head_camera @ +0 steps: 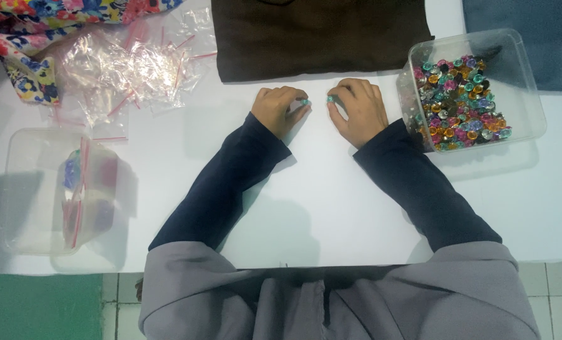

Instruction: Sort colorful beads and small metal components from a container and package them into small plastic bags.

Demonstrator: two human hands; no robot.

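Observation:
My left hand (278, 108) rests on the white table (331, 201) with its fingers curled around a small teal bead (305, 101). My right hand (358, 108) lies a little to its right, pinching another small teal bead (331, 99) at its fingertips. The two beads sit a few centimetres apart, not touching. A clear plastic box (520, 75) full of many coloured beads (457, 104) stands just right of my right hand. Both arms wear dark blue sleeves.
A pile of small clear zip bags with red strips (126, 66) lies at the upper left. A second clear box (35, 189) holding filled bags stands at the left. Brown cloth (319, 34), floral fabric (22, 38) and blue cloth (539, 31) lie along the far edge.

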